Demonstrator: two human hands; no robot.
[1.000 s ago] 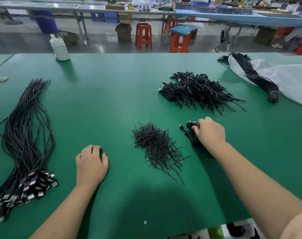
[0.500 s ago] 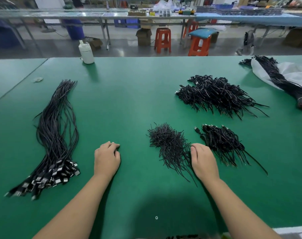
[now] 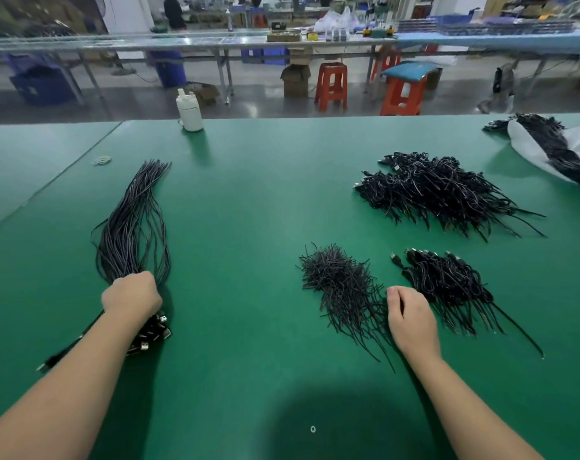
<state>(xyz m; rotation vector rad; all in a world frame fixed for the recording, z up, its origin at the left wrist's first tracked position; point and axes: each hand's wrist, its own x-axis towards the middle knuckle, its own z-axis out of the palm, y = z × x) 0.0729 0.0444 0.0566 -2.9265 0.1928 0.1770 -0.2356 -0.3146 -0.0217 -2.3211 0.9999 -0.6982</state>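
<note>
Green matting (image 3: 248, 194) is covered in black cable, five lots all told. Far left, one long bundle (image 3: 132, 227) is gripped by the left hand (image 3: 132, 298), fingers wrapped tight round it just above the plug ends. One white bottle (image 3: 189, 111) is parked behind. Three heaps are counted next: wire offcuts (image 3: 338, 280), a small plugged heap (image 3: 447, 283) and a bigger heap (image 3: 441, 190) further back. The right hand (image 3: 413, 322) is laid between the two near ones, loosely curled, nothing held. Far right, one last bundle (image 3: 553, 144) is draped on a white bag (image 3: 524, 141).

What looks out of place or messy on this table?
Nothing is spilled or damaged. One cable trails out of the bundle that the left hand grips, apart from the other connectors.
</note>
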